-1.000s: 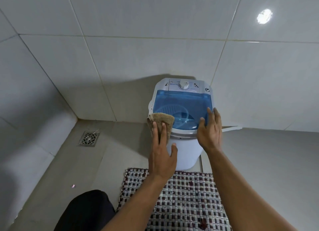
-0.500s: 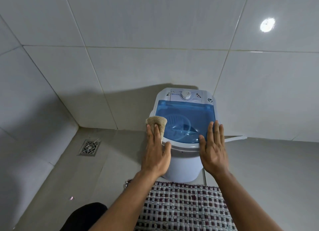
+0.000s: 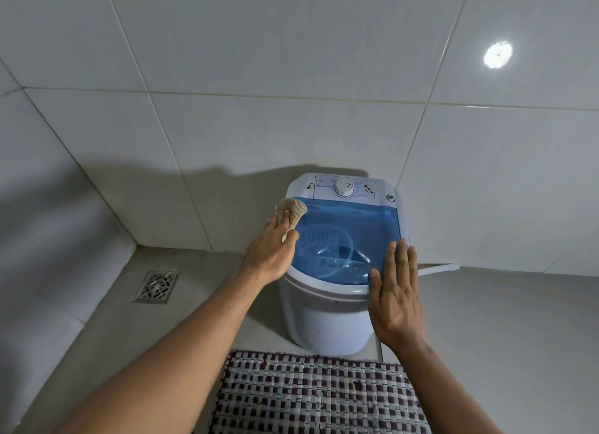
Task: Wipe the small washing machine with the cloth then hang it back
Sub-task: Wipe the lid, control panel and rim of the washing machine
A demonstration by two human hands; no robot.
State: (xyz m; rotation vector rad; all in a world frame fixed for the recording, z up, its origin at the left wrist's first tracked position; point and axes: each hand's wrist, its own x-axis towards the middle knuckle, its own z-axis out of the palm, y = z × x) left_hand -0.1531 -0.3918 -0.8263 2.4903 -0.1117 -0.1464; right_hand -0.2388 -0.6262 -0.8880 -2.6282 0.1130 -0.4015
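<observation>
Large glossy pale grey wall tiles (image 3: 291,60) fill most of the view, meeting a matt grey tiled floor (image 3: 502,320) in a corner at the left; a bright round light reflection (image 3: 498,54) shines on the wall at upper right. Against the back wall stands the small white plastic washing machine (image 3: 327,320), a rounded tub with a translucent blue lid (image 3: 343,239) through which a ribbed basket and a hose show, and a white control panel with a round dial (image 3: 344,187) along its far edge. In front of it, at the bottom edge, lies a woven checked mat in dark red, black and white (image 3: 317,398). A square metal floor drain (image 3: 157,287) sits in the floor well to the left of the machine. The left hand (image 3: 270,248) lies flat, fingers extended, pressing a small tan knitted cloth (image 3: 293,210) onto the far left corner of the lid, the cloth bunched under and beyond the fingertips. The right hand (image 3: 396,299) is open and empty, fingers together, laid flat over the near right rim of the machine.
</observation>
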